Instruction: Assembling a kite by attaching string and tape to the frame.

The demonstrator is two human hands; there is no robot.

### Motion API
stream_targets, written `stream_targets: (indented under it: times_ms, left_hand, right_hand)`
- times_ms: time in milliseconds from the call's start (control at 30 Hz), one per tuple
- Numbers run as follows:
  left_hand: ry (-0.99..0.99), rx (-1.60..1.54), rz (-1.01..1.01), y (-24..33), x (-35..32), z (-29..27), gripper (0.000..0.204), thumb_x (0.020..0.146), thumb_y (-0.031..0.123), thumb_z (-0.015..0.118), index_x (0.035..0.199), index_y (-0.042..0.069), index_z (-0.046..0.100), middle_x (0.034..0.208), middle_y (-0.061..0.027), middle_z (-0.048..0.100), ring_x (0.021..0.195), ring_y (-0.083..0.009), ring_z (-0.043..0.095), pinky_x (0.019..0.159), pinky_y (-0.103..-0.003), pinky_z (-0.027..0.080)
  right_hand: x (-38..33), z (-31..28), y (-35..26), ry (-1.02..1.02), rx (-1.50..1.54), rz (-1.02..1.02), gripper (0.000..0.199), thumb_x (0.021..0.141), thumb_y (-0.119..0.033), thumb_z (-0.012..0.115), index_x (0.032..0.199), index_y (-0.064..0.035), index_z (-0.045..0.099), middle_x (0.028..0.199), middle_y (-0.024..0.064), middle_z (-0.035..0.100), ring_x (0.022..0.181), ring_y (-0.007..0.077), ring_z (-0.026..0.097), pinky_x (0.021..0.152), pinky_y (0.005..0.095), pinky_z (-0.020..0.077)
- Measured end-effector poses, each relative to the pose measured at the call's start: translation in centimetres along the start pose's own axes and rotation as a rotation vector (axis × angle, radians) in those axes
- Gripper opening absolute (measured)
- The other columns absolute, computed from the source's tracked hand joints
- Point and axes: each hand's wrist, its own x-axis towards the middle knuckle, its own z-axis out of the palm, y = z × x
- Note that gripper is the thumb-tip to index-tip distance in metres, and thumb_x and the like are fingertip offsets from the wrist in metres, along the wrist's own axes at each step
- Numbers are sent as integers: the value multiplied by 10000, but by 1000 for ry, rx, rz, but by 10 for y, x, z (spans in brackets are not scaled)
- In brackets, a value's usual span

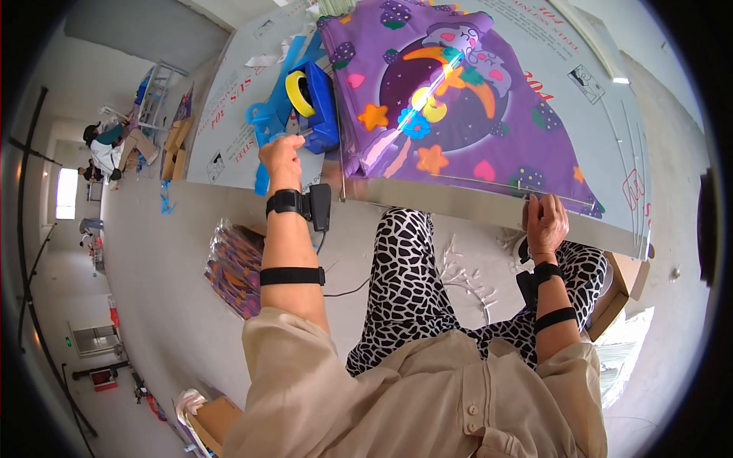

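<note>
My left hand point(281, 162) is closed in a pinch at the front of a blue tape dispenser point(324, 114). A yellow-cored roll point(299, 94) sits in the dispenser, and whatever the fingertips hold is too small to make out. At the table's near edge, my right hand point(547, 223) has its fingers curled by the hem of a purple printed fabric point(527, 156). Thin rods point(561, 196) lie along that hem. The fingers hide anything in their grip. The fabric is folded to a rough triangle, with moons, stars and hearts on it.
The grey printed tabletop point(229, 130) carries blue strips point(263, 122) left of the dispenser and thin rods point(622, 153) at the right. Below are a plastic-wrapped purple bundle point(235, 271), white branching strands point(466, 278) and a cardboard box point(617, 294). A person point(114, 149) sits far left.
</note>
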Motion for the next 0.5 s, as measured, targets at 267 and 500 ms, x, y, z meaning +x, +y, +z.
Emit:
stream_targets:
  times_ms: [267,500]
  left_hand:
    - [93,-207,-238,-25,-17,7,154,608,-68,683,711,-8,584,666,-98,594,493,-137,443,492,-301,332]
    - [-31,-174,-44,-60,-57,5,220,629,-18,717,730,83,550,619,15,484,509,-77,422,414,-210,296]
  right_hand:
    - [-2,1,2,3,2,-2,277,829,-217,618,672,-67,448,666,89,491,642,318,518,584,414,404]
    - [-1,-3,11,-4,123,76,274,822,-234,638,673,-52,496,649,91,513,621,288,526,577,390,419]
